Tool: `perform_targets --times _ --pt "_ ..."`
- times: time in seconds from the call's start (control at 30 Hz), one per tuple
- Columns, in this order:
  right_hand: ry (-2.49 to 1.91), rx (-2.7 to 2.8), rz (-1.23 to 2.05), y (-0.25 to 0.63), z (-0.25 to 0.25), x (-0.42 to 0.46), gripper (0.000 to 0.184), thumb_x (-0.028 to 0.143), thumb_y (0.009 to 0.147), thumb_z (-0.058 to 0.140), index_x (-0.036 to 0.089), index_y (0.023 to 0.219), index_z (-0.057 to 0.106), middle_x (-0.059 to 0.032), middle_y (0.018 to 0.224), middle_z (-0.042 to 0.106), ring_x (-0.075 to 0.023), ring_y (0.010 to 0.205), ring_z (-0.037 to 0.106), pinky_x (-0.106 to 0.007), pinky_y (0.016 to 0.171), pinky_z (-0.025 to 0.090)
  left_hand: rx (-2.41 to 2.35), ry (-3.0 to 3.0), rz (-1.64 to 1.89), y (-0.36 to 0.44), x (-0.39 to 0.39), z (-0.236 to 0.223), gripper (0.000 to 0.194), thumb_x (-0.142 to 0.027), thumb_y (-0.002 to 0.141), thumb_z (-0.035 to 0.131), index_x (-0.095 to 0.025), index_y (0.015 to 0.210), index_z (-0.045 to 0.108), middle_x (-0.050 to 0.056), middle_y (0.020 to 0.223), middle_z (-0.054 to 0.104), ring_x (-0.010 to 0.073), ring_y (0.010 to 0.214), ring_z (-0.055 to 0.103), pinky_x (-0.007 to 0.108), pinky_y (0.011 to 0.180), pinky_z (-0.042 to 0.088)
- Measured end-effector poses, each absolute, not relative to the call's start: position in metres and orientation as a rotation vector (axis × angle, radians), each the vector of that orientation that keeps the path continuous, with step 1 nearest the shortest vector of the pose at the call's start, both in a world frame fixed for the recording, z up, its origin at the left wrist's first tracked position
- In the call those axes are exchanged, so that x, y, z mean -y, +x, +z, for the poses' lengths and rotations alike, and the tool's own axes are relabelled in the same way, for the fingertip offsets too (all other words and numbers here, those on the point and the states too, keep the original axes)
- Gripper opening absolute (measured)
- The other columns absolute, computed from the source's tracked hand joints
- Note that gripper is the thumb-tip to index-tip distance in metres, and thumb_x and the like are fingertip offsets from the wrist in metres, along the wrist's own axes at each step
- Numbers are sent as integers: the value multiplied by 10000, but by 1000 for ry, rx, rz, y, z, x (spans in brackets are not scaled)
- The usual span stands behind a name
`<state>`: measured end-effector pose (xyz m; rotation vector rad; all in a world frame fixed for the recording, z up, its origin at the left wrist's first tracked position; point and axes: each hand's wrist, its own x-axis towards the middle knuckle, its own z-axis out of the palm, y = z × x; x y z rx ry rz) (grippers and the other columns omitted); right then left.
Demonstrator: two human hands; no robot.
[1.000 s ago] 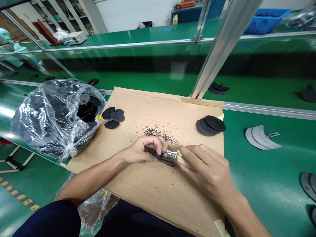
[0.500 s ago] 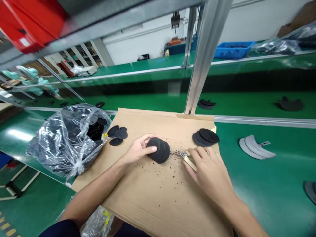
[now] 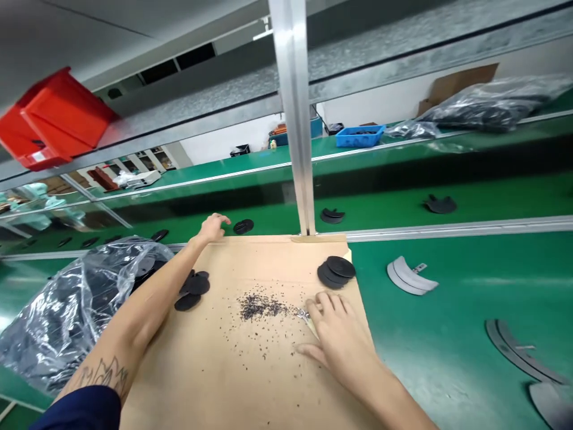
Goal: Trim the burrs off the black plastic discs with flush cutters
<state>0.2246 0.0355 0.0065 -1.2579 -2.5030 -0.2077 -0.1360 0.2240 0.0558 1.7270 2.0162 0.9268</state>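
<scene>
Stretched out to the far edge of the cardboard, my left hand (image 3: 213, 228) has its fingers apart and holds nothing. Just right of its fingertips, a round black part (image 3: 243, 226) lies on the green belt. My right hand (image 3: 333, 325) rests low over the cardboard, its fingers round a small pair of nippers (image 3: 302, 313) with pale handles, partly hidden by the hand. Left of the nippers' jaws is a scatter of tiny black scraps (image 3: 257, 306). Beyond my right hand sits a stack of black discs (image 3: 335, 272). More black discs (image 3: 192, 289) lie beside my left forearm.
A clear plastic bag (image 3: 58, 316) of black parts stands at the left of the cardboard sheet (image 3: 215, 370). A metal post (image 3: 298, 119) rises behind the sheet. Curved grey parts (image 3: 409, 276) lie on the green table at right. A red bin (image 3: 58, 119) sits upper left.
My left hand has moved away from the cardboard's middle to the belt and let go of the round black part, which now lies there. My right hand stays at the nippers. The view has shifted.
</scene>
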Motion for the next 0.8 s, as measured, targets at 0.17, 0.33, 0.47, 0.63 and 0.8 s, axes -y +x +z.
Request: perform_targets --times 0.17,0.33,0.47,0.63,0.8 --pt "-1297 2439 -163 220 9 -30 452 550 746 799 167 945 663 -104 924 635 -275 874 590 -391 766 466 -2062 1864 748 -127 -235 48 117 -120 645 668 -184 742 673 102 1073 673 361 1252 528 468 1136 367" --pt "-1332 2448 -84 214 12 -26 360 498 802 770 163 892 676 -94 917 647 -261 867 586 -369 754 471 -1774 1969 705 -64 -268 30 104 -224 783 655 -166 849 710 83 1029 707 295 1102 626 429 1067 448" --pt "-1319 2453 -17 211 7 -25 314 460 816 769 164 879 682 -78 902 658 -258 880 596 -367 768 481 -1501 1944 708 3 -303 14 178 -288 898 642 -129 958 697 60 997 714 232 987 669 398 943 539" --pt "-1251 2448 -21 209 2 -22 344 491 772 799 176 814 668 -52 853 655 -244 856 594 -364 778 489 -1327 1862 767 71 -342 -6 313 -348 959 618 -136 1188 616 90 1175 653 209 1017 662 413 875 582" --pt "-1233 2450 -24 210 4 -24 361 505 763 800 176 815 662 -40 835 652 -230 822 589 -344 721 487 -1271 1731 832 105 -357 -20 282 -323 956 623 -140 1171 623 89 1174 650 205 1017 658 403 872 584"
